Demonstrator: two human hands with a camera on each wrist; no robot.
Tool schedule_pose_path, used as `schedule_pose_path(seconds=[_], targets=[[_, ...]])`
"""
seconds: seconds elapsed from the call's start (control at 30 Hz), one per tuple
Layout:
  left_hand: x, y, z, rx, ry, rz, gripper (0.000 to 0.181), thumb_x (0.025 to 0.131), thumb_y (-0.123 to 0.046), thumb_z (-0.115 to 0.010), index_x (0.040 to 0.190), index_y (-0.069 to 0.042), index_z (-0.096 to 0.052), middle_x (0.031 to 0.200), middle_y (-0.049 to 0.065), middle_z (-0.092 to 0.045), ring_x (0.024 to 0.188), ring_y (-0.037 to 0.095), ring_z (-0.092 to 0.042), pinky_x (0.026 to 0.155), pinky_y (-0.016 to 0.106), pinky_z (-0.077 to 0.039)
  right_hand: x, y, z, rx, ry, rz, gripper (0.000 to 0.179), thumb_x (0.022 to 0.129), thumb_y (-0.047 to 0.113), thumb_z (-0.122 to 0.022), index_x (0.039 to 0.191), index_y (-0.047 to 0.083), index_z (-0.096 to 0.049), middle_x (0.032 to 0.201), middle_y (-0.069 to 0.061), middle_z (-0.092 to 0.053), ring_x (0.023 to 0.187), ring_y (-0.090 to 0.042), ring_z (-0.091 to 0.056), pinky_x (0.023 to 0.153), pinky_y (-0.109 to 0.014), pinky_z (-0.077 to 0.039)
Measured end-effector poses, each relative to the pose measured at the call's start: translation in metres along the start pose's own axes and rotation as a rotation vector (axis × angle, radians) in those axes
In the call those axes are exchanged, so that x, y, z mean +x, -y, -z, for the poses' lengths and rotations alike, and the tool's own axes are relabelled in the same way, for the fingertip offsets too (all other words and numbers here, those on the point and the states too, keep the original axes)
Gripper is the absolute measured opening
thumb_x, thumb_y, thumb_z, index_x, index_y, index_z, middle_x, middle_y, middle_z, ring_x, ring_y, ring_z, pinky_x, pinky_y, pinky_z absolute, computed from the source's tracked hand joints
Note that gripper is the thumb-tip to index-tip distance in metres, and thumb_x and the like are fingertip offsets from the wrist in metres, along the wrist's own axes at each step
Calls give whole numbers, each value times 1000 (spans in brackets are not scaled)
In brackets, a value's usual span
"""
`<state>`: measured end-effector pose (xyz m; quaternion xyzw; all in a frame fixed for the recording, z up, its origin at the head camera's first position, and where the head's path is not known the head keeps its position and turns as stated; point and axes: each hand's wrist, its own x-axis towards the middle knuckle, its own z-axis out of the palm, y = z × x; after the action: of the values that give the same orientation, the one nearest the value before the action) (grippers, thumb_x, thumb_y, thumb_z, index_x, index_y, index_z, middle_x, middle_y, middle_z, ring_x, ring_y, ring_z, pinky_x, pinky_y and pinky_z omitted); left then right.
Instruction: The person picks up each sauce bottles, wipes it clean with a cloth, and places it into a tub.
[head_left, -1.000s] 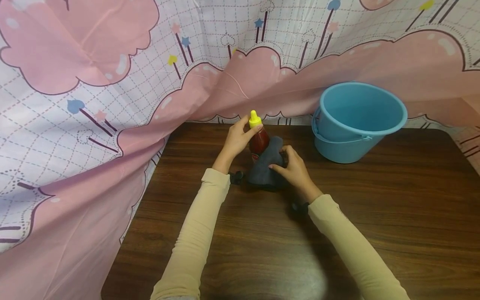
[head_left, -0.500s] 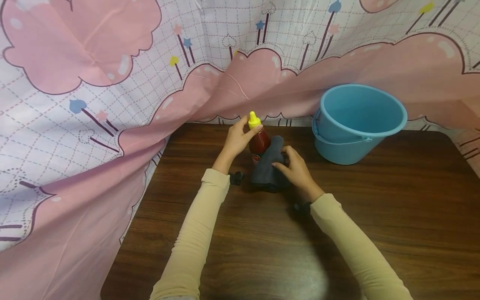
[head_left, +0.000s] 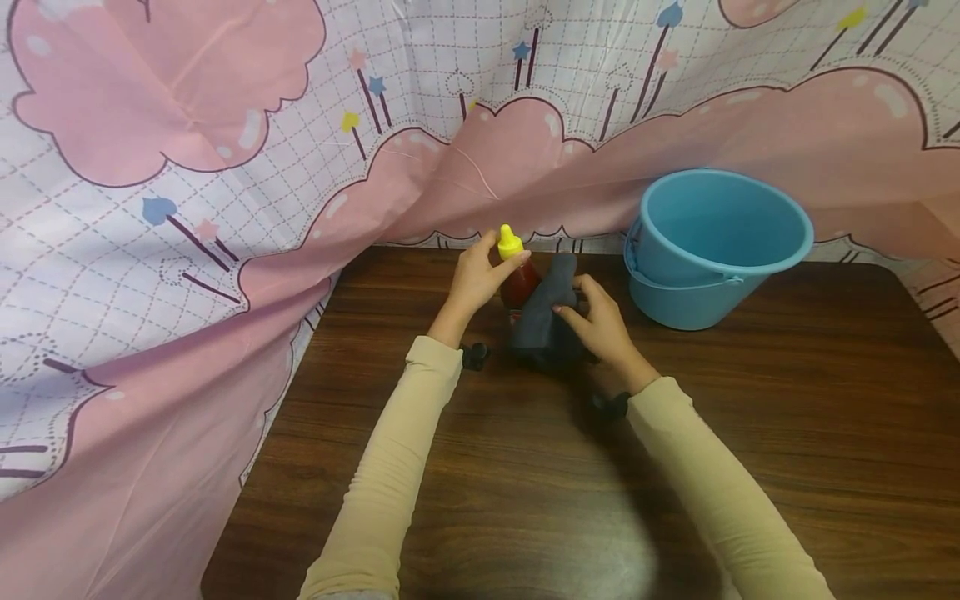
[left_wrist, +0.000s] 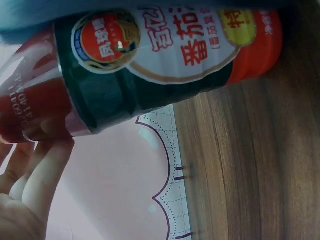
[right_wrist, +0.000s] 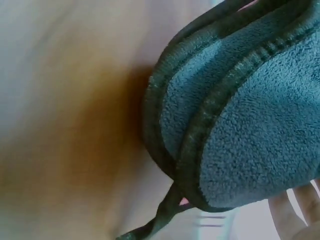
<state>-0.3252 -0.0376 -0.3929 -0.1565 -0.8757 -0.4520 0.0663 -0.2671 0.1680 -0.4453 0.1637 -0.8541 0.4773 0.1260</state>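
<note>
A ketchup bottle [head_left: 519,289] with a yellow nozzle cap [head_left: 510,244] stands on the brown table. My left hand [head_left: 474,277] grips it near the neck, just below the cap. In the left wrist view the bottle's green and red label [left_wrist: 165,55] faces the camera. My right hand [head_left: 602,323] pinches a folded dark grey cloth [head_left: 546,308] against the bottle's right side, hiding much of its lower body. The right wrist view shows the cloth's fuzzy face [right_wrist: 265,125], its dark stitched edging and a hanging loop [right_wrist: 157,217].
A blue bucket [head_left: 682,302] with its handle lowered stands at the back right of the wooden table [head_left: 525,492]. Behind and to the left hangs a pink and white patterned curtain [head_left: 420,187].
My right hand has moved the cloth up along the bottle and slightly to the right. The left hand and the bottle have stayed nearly in place.
</note>
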Motion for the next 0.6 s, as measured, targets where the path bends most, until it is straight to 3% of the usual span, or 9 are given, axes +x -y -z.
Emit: schedule_pose_path(seconds=[0.1, 0.3, 0.6], targets=[[-2, -3, -2, 33, -4, -6, 49, 88, -47, -63, 117, -9, -54, 83, 5, -54, 68, 18, -48, 55, 26, -37, 4, 17, 4, -45, -12, 25, 31, 89, 11, -66, 113, 1, -50, 115, -16, -52, 108, -32, -54, 85, -46, -48], [-2, -9, -5, 141, -28, -11, 36, 91, -33, -63, 115, -8, -55, 84, 6, -57, 69, 19, -49, 60, 28, -38, 12, 40, -1, -152, -58, 54, 35, 87, 13, -68, 113, -1, -49, 112, -18, -52, 101, -31, -51, 86, -46, -42], [2, -13, -8, 243, -35, 2, 37, 94, -30, -59, 123, -9, -53, 93, 7, -60, 80, 21, -54, 73, 38, -44, 15, 46, -5, -173, -28, -32, 59, 84, 25, -71, 128, 0, -41, 128, -20, -48, 120, -33, -47, 97, -48, -38]])
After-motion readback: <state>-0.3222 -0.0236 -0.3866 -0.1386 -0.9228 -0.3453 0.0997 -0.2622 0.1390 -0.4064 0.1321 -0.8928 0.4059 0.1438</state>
